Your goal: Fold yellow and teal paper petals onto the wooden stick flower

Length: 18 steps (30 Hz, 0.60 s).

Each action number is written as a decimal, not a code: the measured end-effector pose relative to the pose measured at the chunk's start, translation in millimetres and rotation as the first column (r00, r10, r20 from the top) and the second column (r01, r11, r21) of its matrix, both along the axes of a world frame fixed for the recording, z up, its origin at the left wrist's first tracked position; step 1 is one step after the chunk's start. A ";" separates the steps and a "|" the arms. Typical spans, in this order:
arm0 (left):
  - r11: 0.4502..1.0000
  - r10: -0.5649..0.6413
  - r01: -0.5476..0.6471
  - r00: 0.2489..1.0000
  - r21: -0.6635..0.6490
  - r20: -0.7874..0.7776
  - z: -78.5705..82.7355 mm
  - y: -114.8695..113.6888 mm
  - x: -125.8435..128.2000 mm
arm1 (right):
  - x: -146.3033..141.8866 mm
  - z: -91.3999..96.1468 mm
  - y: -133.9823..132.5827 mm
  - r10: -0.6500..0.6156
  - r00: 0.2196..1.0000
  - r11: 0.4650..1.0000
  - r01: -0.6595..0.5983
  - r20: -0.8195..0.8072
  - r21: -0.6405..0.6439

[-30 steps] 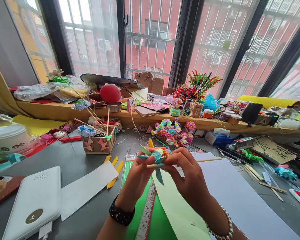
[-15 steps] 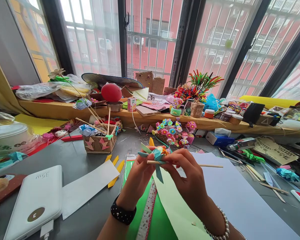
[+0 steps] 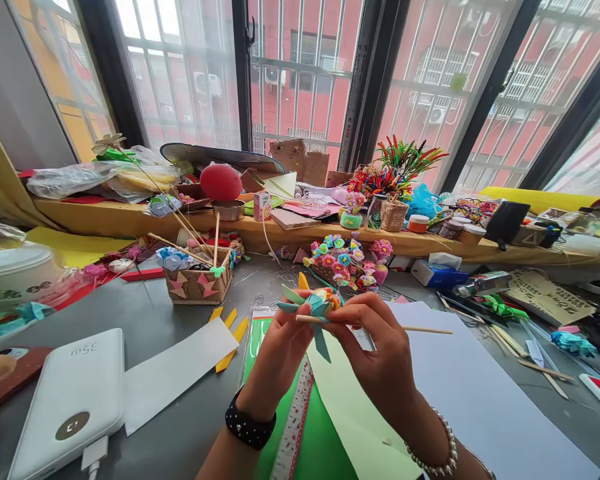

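Note:
Between my hands is a folded-paper flower [image 3: 320, 307] with blue, green and orange pointed petals. My left hand [image 3: 281, 337] pinches its left side, and one blue petal hangs downward. In my right hand [image 3: 377, 327] a thin wooden stick [image 3: 427, 330] lies level; its left end presses against or sits beside the blue folds. The right fingertips touch the paper too, so the exact contact is partly hidden. Under the hands lie a green sheet [image 3: 325, 433], a pale green paper [image 3: 363, 413] and a patterned ruler [image 3: 294, 420].
Left are a white power bank [image 3: 73, 393], a white paper strip [image 3: 180, 373], yellow folded strips [image 3: 235, 340] and a cardboard box of sticks [image 3: 197, 283]. Crocheted flowers [image 3: 340, 260] stand behind the hands. White paper [image 3: 460, 380] and craft scraps [image 3: 545, 373] lie right.
Both hands hold nearly the same pose. The stick and right hand have shifted slightly to the right, and the view has moved a little.

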<state>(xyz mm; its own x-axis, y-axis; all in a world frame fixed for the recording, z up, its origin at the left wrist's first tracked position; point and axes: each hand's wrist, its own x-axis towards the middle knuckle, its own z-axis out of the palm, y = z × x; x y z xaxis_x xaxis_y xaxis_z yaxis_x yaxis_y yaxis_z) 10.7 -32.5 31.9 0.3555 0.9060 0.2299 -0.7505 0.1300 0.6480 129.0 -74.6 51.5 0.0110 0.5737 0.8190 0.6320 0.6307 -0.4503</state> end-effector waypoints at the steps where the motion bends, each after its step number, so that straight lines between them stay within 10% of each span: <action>1: 1.000 -0.004 0.004 1.000 0.005 0.001 -0.3 0.5 0.0 | 0.3 0.2 -0.3 -0.011 1.000 1.000 0.011 0.015 0.017; 18: 0.996 -0.042 0.041 0.999 0.076 0.012 0.3 -0.9 -6.2 | 3.6 3.6 -1.1 -0.013 0.985 0.971 -0.029 0.174 0.236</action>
